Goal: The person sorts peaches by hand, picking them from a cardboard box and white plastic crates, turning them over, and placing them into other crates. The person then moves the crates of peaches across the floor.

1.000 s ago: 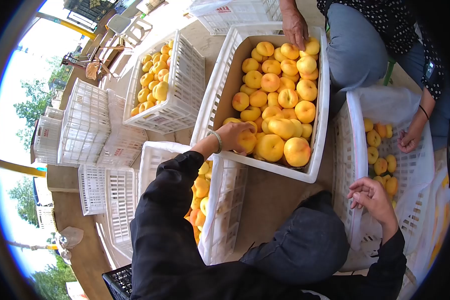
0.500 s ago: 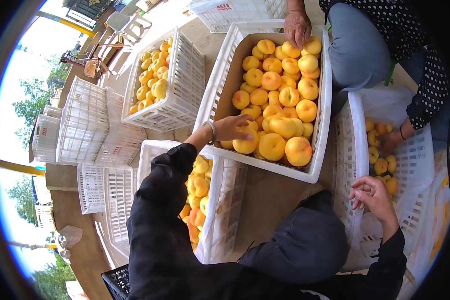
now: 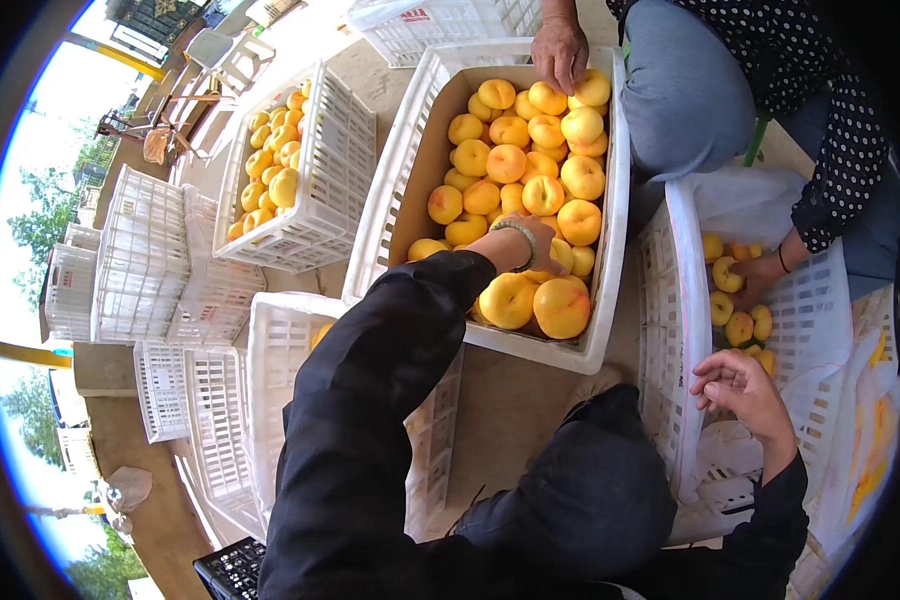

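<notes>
My left hand point(image 3: 532, 245), with a bead bracelet on its wrist, reaches down among the yellow-orange peaches point(image 3: 507, 300) in the large white crate point(image 3: 610, 230). Its fingertips are hidden behind the hand and fruit, so whether a peach is gripped does not show. Over the near edge of the lined crate point(image 3: 682, 330) at the right hovers my right hand point(image 3: 738, 392). Its fingers are loosely bent and a little apart, holding nothing. Below and beyond it lie several smaller peaches point(image 3: 738, 328).
Another person's hand point(image 3: 560, 52) rests on peaches at the large crate's far edge; their other hand point(image 3: 760, 275) is among fruit in the lined crate. A filled crate point(image 3: 335, 170) stands at the left, near stacked white crates point(image 3: 145, 255). My knee point(image 3: 590, 470) is in front.
My left hand has moved right and deeper over the peaches, its spread fingers now out of sight. My right hand keeps about the same place. The whole view has shifted slightly.
</notes>
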`<action>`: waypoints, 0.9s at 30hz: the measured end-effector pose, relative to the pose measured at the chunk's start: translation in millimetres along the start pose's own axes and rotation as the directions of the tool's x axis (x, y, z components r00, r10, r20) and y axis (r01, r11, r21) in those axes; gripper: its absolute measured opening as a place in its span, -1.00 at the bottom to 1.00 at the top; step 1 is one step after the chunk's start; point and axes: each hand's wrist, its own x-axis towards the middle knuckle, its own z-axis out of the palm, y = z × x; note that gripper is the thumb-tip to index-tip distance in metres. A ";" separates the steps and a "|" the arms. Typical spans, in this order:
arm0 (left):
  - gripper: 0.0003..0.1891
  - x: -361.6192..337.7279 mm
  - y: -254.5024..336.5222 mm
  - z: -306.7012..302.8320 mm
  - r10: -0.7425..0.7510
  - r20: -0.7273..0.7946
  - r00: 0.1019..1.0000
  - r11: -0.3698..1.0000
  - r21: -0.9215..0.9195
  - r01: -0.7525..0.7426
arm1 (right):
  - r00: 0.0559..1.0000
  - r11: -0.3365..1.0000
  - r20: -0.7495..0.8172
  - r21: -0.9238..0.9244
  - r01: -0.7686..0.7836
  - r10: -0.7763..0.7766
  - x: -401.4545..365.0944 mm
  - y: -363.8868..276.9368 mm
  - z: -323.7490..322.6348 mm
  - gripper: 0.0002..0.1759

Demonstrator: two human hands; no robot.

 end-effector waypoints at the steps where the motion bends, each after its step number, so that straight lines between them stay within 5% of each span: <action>1: -0.27 1.3 0.8 3.6 -0.034 -0.045 0.998 0.999 0.030 0.035 | 1.000 1.000 0.011 0.002 0.001 -0.001 -0.3 2.3 -1.9 -0.66; 3: -0.32 -2.3 -4.9 0.5 -0.050 -0.024 0.998 0.998 0.023 0.051 | 1.000 1.000 -0.014 0.014 0.004 -0.003 0.7 5.6 -3.1 -0.66; 5: -0.35 -15.5 -17.9 -8.9 0.028 -0.219 0.975 0.990 -0.126 -0.056 | 1.000 1.000 -0.014 -0.002 0.023 -0.023 2.5 5.2 -2.1 -0.66; 8: -0.47 -62.2 -62.3 -12.5 -0.048 -0.567 0.823 0.969 -0.225 -0.098 | 0.999 0.999 -0.042 0.010 0.036 -0.035 -0.1 9.6 1.1 -0.67; 13: -0.30 -133.4 -120.6 46.8 -0.262 -0.471 0.842 0.921 -0.382 0.072 | 0.996 0.998 -0.057 -0.012 0.062 -0.063 6.8 8.9 5.2 -0.69; 15: -0.27 -149.3 -121.5 67.6 -0.193 -0.393 0.899 0.948 -0.311 0.067 | 0.994 0.996 -0.070 -0.034 0.081 -0.083 7.8 11.6 6.4 -0.70; 19: -0.24 -154.5 -128.6 73.4 -0.151 -0.379 0.913 0.882 -0.468 -0.049 | 0.992 0.993 -0.089 -0.079 0.082 -0.089 2.1 3.7 10.3 -0.70; 24: -0.25 -149.6 -122.1 74.6 -0.178 -0.296 0.938 0.911 -0.409 0.044 | 0.996 0.998 -0.072 -0.036 0.057 -0.060 1.2 3.9 8.6 -0.69; 27: -0.37 -154.0 -119.4 83.1 -0.211 -0.471 0.856 0.901 -0.433 -0.016 | 0.998 0.997 -0.047 -0.061 0.036 -0.039 -3.9 0.8 -4.2 -0.66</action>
